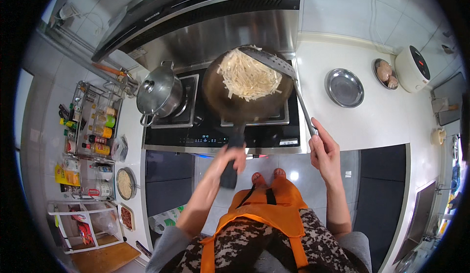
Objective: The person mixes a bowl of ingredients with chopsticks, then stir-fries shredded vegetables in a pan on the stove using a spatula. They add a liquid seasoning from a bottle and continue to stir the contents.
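Observation:
My left hand (230, 159) grips the black handle of a wok (235, 109), which is over the right burner and slightly blurred. Pale, thin strips of food (251, 76) lie heaped in the wok. In my right hand (324, 149) is the metal handle of a slotted spatula (273, 63); its perforated head reaches over the upper right of the food. The wok largely hides the burner beneath it.
A lidded steel pot (160, 91) stands on the left burner. On the right counter are a metal plate (345, 88), a dish of brownish pieces (384, 74) and a white appliance (412, 68). Bottles fill a wire rack (98, 120) at left, beside a bowl (125, 183).

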The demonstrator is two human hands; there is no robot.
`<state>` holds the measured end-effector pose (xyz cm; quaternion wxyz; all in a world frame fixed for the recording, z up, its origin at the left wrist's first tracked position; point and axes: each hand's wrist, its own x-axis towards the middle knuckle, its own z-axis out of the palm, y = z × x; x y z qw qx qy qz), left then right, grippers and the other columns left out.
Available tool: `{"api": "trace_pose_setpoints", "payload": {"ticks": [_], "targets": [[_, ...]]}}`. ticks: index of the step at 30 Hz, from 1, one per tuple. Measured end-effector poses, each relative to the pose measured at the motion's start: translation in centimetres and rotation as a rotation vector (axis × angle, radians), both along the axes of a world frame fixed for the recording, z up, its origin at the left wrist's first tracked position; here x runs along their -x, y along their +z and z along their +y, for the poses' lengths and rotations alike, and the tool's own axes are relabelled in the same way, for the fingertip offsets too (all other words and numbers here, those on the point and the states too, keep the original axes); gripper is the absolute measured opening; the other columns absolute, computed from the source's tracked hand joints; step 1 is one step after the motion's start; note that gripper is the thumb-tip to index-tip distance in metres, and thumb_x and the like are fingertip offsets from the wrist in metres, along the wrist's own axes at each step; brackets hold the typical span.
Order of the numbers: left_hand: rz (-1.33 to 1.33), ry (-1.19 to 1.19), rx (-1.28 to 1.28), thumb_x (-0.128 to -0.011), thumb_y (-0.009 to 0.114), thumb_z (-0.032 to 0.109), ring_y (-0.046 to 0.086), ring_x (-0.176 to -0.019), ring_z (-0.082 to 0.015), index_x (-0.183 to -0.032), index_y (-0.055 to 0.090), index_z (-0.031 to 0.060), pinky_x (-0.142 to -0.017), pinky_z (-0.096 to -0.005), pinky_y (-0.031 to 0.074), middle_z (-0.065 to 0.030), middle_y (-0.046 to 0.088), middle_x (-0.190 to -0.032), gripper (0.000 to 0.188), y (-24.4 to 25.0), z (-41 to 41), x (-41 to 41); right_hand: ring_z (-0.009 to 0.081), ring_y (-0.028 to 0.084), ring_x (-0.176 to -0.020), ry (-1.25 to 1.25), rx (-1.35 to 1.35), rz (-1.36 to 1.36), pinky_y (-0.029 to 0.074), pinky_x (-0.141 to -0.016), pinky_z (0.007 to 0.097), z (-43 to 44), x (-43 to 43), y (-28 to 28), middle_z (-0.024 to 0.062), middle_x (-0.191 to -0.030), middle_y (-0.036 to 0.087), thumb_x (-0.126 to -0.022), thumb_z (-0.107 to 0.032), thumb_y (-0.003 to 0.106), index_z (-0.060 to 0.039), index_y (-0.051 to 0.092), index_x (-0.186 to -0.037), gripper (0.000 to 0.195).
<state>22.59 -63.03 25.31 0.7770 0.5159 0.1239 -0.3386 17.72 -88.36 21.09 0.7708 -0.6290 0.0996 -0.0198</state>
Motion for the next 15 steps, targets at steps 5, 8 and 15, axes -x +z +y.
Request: {"api": "trace_pose_setpoints", "payload": {"ticks": [5, 8, 15], "targets": [[0.291, 0.059, 0.033, -0.080, 0.062, 0.010, 0.046, -0.048, -0.0091, -0.100, 0.050, -0.0003, -0.044, -0.0250, 0.038, -0.0017, 0.049, -0.066, 0.026, -3.9, 5.3, 3.9, 0.0003, 0.029, -0.043, -0.006, -0.030, 0.037, 0.022, -0.038, 0.0166, 0.1, 0.1, 0.5, -0.0056, -0.062, 0.039, -0.099, -0.014, 0.046, -0.0056, 0.044, -0.138, 0.040], [0.159, 0.062, 0.072, -0.080, 0.064, 0.010, 0.046, -0.052, -0.0087, -0.097, 0.050, 0.0000, -0.049, -0.0259, 0.040, -0.0010, 0.049, -0.068, 0.024, -6.8, 6.1, 3.8, 0.0007, 0.030, -0.044, 0.045, -0.021, 0.026, 0.022, -0.038, 0.0165, -0.1, 0.2, 0.1, -0.0057, -0.062, 0.039, -0.099, -0.015, 0.047, -0.0058, 0.045, -0.138, 0.040], [0.180, -0.024, -0.161, -0.078, 0.062, 0.012, 0.048, -0.048, -0.0105, -0.092, 0.051, -0.0006, -0.045, -0.0265, 0.040, -0.0027, 0.049, -0.062, 0.021, -2.0, 2.9, 0.1, -0.0006, 0.032, -0.046, -0.019, -0.071, 0.128, 0.026, -0.040, 0.0165, -0.3, 0.0, -0.8, -0.0071, -0.065, 0.044, -0.096, -0.012, 0.051, -0.0053, 0.046, -0.137, 0.041]]}}
